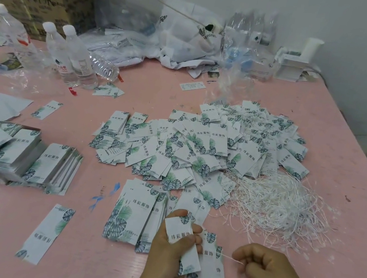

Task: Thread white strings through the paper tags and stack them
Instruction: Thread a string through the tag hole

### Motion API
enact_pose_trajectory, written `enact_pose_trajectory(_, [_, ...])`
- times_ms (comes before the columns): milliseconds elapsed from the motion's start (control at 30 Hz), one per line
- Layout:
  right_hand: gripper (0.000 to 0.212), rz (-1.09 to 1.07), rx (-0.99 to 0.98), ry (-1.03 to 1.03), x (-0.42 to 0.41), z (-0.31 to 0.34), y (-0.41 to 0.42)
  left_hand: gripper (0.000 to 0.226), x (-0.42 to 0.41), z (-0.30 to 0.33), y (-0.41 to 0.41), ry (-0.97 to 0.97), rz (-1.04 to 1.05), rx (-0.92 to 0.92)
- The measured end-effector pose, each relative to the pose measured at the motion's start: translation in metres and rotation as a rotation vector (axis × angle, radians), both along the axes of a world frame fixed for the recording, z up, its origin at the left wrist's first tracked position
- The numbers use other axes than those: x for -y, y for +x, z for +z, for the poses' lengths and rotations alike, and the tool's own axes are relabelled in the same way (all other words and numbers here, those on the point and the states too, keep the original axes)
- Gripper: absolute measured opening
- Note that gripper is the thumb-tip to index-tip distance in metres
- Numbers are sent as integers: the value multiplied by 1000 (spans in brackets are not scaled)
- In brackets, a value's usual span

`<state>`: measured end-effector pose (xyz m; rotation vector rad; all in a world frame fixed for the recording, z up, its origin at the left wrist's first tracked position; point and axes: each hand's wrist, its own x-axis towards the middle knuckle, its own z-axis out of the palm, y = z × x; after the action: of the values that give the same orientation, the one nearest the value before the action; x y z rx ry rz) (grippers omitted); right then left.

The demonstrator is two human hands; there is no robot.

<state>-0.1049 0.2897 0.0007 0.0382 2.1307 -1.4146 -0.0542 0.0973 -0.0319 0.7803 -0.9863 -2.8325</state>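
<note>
Down at the bottom center our left hand [176, 241] grips a tag [180, 235], thumb curled over it. Our right hand [263, 267], just beside it, pinches a string [230, 259] running toward the tag. Loose tags [199, 151] fill mid-frame, the string pile [275, 206] sits right, stacks [30, 160] sit left on the pink table [325, 269].
</note>
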Motion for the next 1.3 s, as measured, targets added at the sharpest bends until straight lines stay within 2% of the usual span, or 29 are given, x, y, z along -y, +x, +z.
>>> enact_pose_trajectory(267, [35, -109, -92, 78, -7, -7, -1, 48, -1, 10, 3, -64, 35, -14])
enact_pose_trajectory(533, [35, -144, -228, 361, -16, -11, -2, 48, -2, 14, 6, -97, 50, -11])
enact_pose_trajectory(600, [36, -157, -304, 381, -12, -8, 0, 48, -2, 14, 7, -115, 36, -4])
enact_pose_trajectory(667, [36, -146, -483, 407, -6, -4, 3, 51, -3, 16, 6, -127, 37, -2])
enact_pose_trajectory(733, [39, -148, -588, 288, 0, 1, 7, 61, -4, 19, 5, -123, 40, -8])
enact_pose_trajectory(833, [38, -7, -366, -40, 24, 4, 14, 74, -7, 22, 5, -138, 33, -8])
enact_pose_trajectory(933, [44, 150, -165, -248, 48, -4, 16, 62, -7, 23, 5, -162, 29, 4])
enact_pose_trajectory(1133, [35, 129, -4, -256, 56, -16, 10, 54, -2, 20, 10, -170, 8, -12])
enact_pose_trajectory(1233, [21, 122, -45, -186, 55, -15, 11, 50, -2, 16, 10, -183, 3, 5])
enact_pose_trajectory(1300, [8, 106, -53, -110, 53, -13, 10, 40, -5, 13, 8, -207, 12, 23])
